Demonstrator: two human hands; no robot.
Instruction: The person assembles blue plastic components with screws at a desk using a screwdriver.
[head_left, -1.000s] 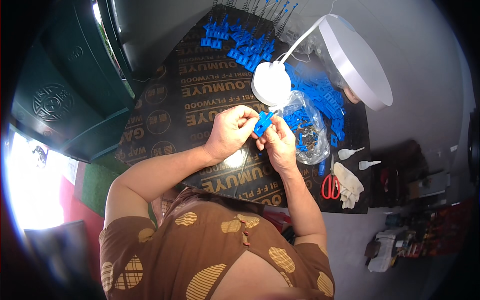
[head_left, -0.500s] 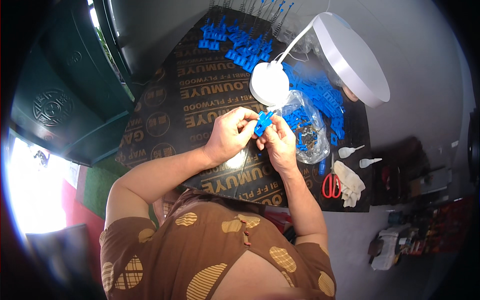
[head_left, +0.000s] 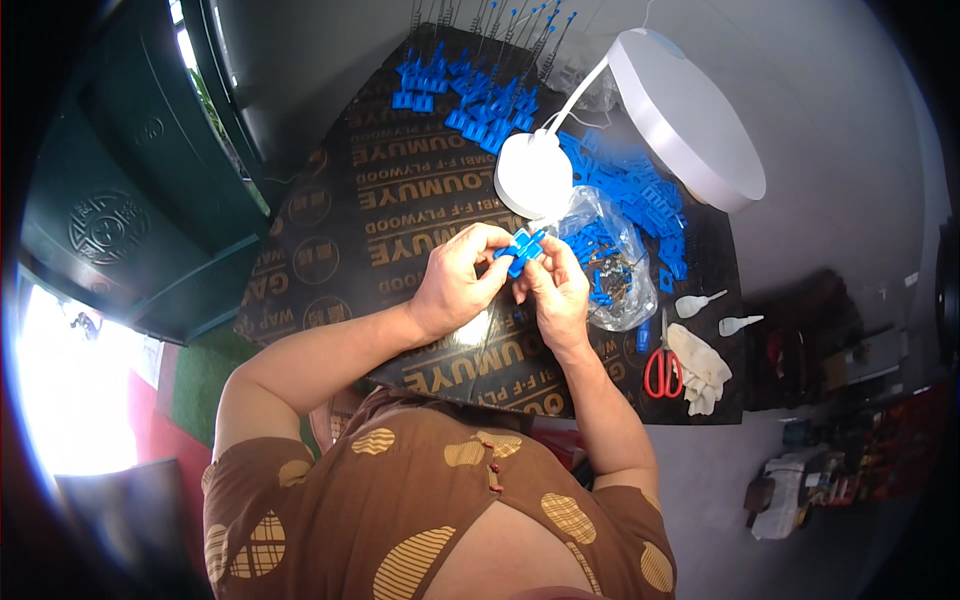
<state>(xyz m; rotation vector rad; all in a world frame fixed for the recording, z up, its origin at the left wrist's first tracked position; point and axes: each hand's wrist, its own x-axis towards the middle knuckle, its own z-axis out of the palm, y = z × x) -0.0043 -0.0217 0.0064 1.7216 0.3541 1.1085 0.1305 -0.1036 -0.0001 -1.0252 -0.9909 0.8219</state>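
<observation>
Both of my hands meet over the dark plywood board (head_left: 400, 210). My left hand (head_left: 458, 285) and my right hand (head_left: 555, 290) pinch the same small blue plastic part (head_left: 520, 250) between their fingertips. Just to the right of my right hand lies a clear plastic bag (head_left: 610, 260) with several blue parts and thin metal pieces in it. A heap of loose blue parts (head_left: 640, 190) lies behind the bag, and rows of blue parts with wire tails (head_left: 470, 85) stand at the board's far end.
A white desk lamp with a round base (head_left: 533, 175) and a wide round head (head_left: 690, 115) stands just beyond my hands. Red-handled scissors (head_left: 662, 365), a white cloth (head_left: 700, 365) and two small white dropper bottles (head_left: 720, 310) lie at the board's right edge. Dark green panels (head_left: 120, 200) stand at left.
My hands stay together on the blue part, with only slight finger shifts. The rest has not moved.
</observation>
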